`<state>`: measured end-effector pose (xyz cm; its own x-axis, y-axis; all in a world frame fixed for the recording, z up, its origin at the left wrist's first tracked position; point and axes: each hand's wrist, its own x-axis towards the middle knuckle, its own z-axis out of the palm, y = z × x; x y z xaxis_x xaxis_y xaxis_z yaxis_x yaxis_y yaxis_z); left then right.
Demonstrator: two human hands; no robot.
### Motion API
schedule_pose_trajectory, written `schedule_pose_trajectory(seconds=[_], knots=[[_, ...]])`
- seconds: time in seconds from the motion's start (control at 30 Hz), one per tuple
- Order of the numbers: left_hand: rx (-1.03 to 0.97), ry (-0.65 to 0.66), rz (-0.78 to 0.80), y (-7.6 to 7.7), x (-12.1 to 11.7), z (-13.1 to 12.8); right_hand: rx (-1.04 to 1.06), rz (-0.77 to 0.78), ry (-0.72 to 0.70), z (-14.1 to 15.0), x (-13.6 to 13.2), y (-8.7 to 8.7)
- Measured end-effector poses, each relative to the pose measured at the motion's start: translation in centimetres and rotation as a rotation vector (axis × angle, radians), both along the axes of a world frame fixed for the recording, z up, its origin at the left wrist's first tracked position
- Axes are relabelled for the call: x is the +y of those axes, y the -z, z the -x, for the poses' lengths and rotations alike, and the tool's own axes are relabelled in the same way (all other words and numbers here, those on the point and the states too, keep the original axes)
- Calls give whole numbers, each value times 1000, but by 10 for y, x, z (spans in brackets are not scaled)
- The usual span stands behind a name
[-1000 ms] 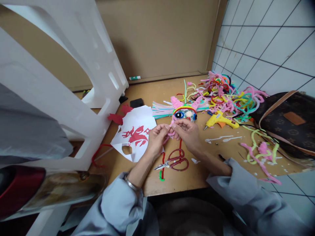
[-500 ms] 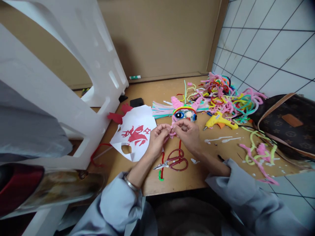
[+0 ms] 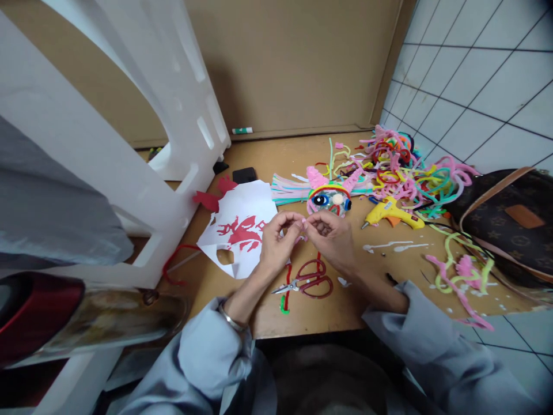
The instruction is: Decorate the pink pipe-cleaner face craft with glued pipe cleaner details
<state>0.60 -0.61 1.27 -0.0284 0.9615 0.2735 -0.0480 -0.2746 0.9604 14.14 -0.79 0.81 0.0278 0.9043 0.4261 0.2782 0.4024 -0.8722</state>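
The desk [image 3: 311, 324] carries a dark bag [image 3: 488, 222] at its right, a paper [image 3: 248, 200] at its left and a big-eyed doll [image 3: 329, 199] between. The left hand [image 3: 277, 237] and right hand [image 3: 332, 239] are close together in front of the doll, beyond the scissors [image 3: 299, 285], the fingers of both pinched on a pink stem [image 3: 304, 220] (mostly hidden by them).

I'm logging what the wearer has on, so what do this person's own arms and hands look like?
Both arms are in loose, wrinkled grey-blue sleeves, the left sleeve and right sleeve ending partway down the forearms. A silver-coloured bangle circles the left forearm beside the cuff. The left hand and right hand wear no gloves.
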Motion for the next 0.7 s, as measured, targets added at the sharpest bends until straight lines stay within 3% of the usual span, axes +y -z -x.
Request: schedule_pose_trajectory(seconds=[0.37,0.5,0.7], knots=[[108,-8,-98,0,1,2,158,151,-64,1,1,-4],[127,11,-60,2,1,3,231,224,-102,0,3,-8],[64,46,49,0,1,4,179,256,-124,-4,4,-11]])
